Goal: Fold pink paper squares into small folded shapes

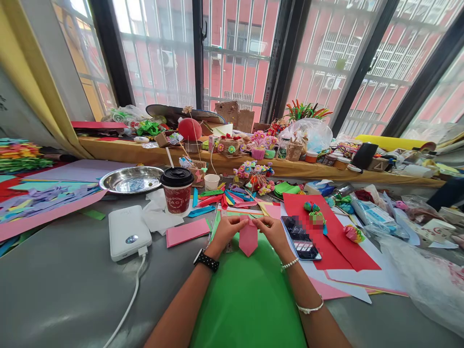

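Between my two hands is a small piece of pink paper (248, 240), its lower end folded to a point that faces me. My left hand (231, 231) pinches its upper left corner, thumb and forefinger closed on it. On the other side, my right hand (270, 230) grips the upper right corner the same way. The paper is above a smooth green surface (250, 299) in front of me. Left of my hands lies a stack of pink paper strips (187, 233). A phone (301, 238) rests right of my right hand.
A white power bank (129, 233) with a cable and a lidded paper cup (177, 193) stand at left, before a metal dish (131, 179). Red paper sheets (348, 244) lie at right near a plastic bag (420, 275). Craft items crowd the window ledge (232, 162).
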The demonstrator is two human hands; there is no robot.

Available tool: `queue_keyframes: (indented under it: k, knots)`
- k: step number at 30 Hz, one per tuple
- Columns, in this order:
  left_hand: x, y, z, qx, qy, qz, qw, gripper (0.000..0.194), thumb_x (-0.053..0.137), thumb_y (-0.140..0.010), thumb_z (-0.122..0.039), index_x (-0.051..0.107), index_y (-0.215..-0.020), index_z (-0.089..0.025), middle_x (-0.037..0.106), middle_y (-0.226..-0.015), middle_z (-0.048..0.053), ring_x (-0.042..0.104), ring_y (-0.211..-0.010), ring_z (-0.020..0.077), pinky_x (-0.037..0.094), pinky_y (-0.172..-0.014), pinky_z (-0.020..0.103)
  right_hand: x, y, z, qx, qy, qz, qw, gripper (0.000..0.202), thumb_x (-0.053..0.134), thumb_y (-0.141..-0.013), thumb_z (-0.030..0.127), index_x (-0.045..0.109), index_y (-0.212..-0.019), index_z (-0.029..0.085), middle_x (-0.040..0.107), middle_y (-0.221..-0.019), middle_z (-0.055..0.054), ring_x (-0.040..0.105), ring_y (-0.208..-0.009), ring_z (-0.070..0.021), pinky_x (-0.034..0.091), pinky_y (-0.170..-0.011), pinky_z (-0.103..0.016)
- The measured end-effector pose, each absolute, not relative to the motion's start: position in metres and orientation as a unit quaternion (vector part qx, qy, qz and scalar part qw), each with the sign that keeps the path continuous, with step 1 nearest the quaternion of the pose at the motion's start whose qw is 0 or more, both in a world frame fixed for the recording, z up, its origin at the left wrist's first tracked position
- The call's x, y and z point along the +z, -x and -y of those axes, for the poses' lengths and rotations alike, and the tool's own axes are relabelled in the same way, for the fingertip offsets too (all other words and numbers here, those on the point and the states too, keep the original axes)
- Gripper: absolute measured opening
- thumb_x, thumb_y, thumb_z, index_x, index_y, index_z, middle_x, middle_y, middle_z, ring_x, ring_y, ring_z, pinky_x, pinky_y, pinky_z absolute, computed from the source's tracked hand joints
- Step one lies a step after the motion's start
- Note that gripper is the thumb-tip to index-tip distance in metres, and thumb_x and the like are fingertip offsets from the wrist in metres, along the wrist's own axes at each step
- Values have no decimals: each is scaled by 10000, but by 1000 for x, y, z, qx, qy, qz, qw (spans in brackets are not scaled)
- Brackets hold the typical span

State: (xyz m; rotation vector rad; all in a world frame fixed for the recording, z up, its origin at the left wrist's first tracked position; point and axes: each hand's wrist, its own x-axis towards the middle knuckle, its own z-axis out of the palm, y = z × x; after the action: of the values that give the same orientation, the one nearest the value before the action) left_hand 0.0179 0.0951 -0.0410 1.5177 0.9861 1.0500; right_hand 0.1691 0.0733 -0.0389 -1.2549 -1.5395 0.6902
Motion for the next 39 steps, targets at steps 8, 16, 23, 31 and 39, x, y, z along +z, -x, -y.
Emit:
queue_keyframes:
  k: [8,16,23,31,39]
  knots:
    - [-40,-15,-95,416,-640,-414,496,374,571,-589,-433,658,-720,-93,603,-616,42,499,-562,126,364,-501,211,-40,-170,-75,313,516,637,479,280,554,-645,401,606,-641,126,599,-622,-42,510,-557,-137,416,-518,-245]
    - [-39,-15,-95,404,-621,-406,535,366,589,-577,-413,645,-732,-85,603,-633,40,499,-554,108,372,-520,209,-43,-168,-77,321,508,635,485,271,552,-648,394,591,-638,125,570,-592,-24,485,-538,-121,402,-509,-231]
    - [-40,-16,-94,377,-628,-401,549,346,616,-557,-401,641,-737,-106,622,-680,42,517,-589,121,377,-528,212,-38,-168,-74,331,493,638,491,292,539,-650,415,600,-645,130,564,-586,-15,478,-531,-115,400,-506,-228]
    - [-40,-17,-93,356,-645,-389,553,328,623,-550,-391,651,-696,-99,618,-633,40,512,-556,122,360,-511,216,-46,-167,-78,389,484,604,499,313,560,-624,435,621,-663,130,575,-561,-10,492,-520,-122,403,-498,-234]
    - [-40,-17,-92,354,-642,-393,555,305,619,-551,-384,647,-667,-103,596,-595,21,488,-528,106,341,-492,208,-44,-165,-76,323,495,635,498,270,535,-664,398,580,-645,133,573,-601,-20,499,-561,-130,387,-520,-231]
